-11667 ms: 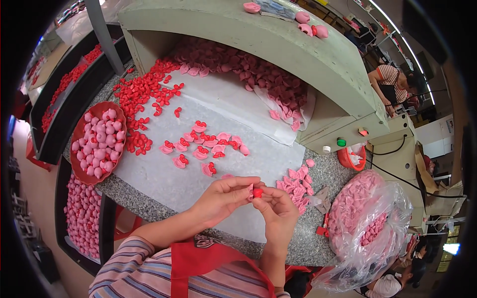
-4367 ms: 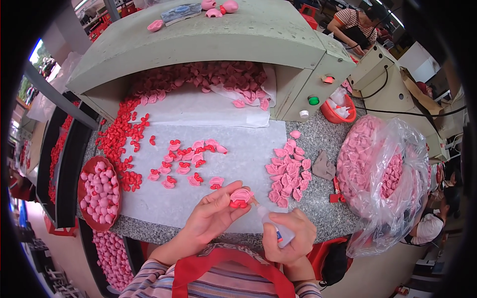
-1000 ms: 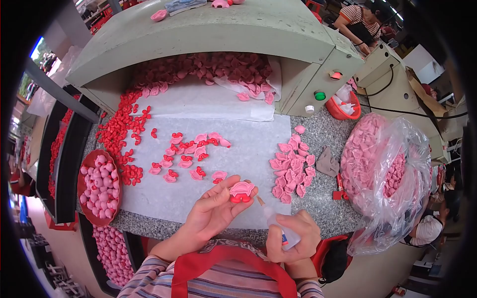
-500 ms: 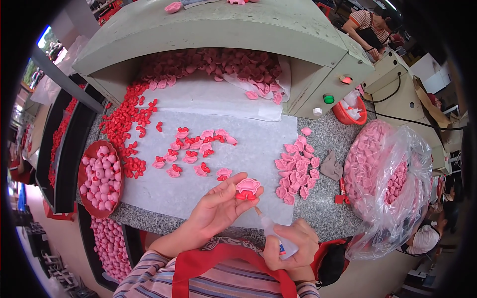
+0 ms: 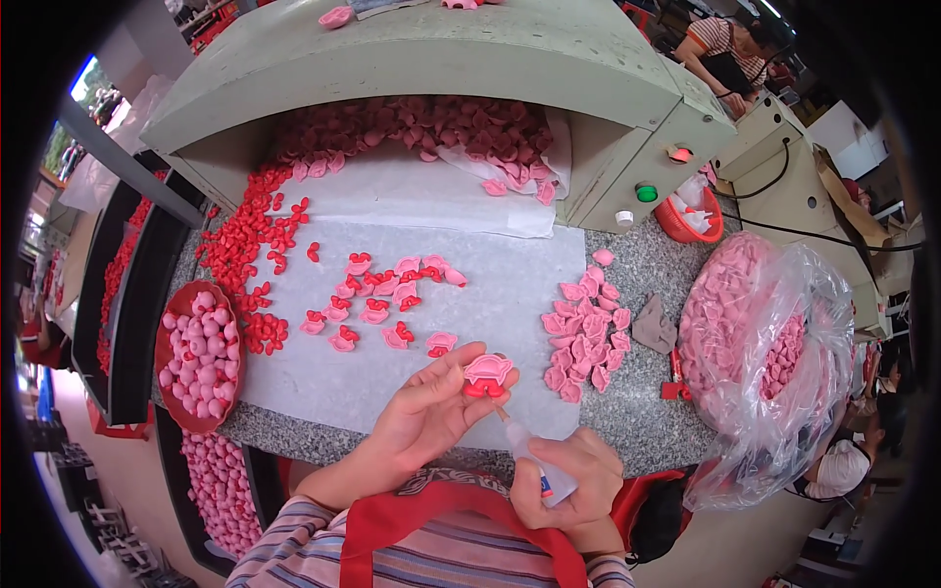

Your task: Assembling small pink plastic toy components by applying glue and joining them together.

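Between the thumb and fingers of my left hand (image 5: 423, 410) is a small pink shell-like piece with a red part (image 5: 486, 376) along its lower edge. My right hand (image 5: 573, 477) is closed around a white glue bottle (image 5: 537, 461), its thin nozzle pointing up at the red part. Whether the tip touches is too small to tell. On the white paper (image 5: 343, 392) beyond lie several joined pink-and-red pieces (image 5: 396, 336). A pile of loose pink pieces (image 5: 588, 338) sits right of them, and loose red pieces (image 5: 257, 230) spread at the left.
A green-grey metal housing (image 5: 421, 59) with pink pieces inside stands at the back. A red bowl of pink balls (image 5: 204, 421) is at left. At right are a grey cloth (image 5: 654, 325), a clear plastic bag (image 5: 814, 294) of pink pieces and a red basket (image 5: 676, 227). Another person (image 5: 730, 54) sits far right.
My right hand and the glue bottle have shifted slightly left, with the nozzle now a little further left under the held piece. My left hand stays almost still.
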A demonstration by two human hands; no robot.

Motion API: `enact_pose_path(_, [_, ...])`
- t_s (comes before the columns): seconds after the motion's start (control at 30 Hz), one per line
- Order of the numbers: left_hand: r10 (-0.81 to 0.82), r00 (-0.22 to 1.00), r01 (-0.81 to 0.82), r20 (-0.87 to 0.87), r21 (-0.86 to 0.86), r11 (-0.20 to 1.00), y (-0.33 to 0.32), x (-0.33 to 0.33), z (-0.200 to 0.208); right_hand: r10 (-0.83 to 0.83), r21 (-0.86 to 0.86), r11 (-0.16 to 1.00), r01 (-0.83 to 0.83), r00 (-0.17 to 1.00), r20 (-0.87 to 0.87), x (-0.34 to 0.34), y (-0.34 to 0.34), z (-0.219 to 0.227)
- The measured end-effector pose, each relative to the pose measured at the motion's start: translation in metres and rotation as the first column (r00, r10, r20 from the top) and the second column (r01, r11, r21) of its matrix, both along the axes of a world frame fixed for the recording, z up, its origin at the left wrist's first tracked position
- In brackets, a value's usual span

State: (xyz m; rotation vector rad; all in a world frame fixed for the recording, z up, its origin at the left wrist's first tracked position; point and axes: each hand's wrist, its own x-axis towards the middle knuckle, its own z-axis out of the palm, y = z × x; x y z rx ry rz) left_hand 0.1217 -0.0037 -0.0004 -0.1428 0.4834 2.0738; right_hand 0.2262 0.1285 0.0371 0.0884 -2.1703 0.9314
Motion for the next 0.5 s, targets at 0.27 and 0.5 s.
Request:
enact_pose_path(0.27, [-0.008,1.0,0.008,0.0,0.013,1.0,0.0006,-0.0003,-0.0008,0.025,-0.01,1.0,-0.025,1.0,-0.006,0.0029,0.0023,0.0053])
enact_pose_path(0.5, [-0.017,0.999,0.018,-0.035,0.036,0.999,-0.0005,0.0008,-0.0025,0.039,0.008,0.999,-0.039,0.999,0.002,-0.0011,-0.0004,0.0026])
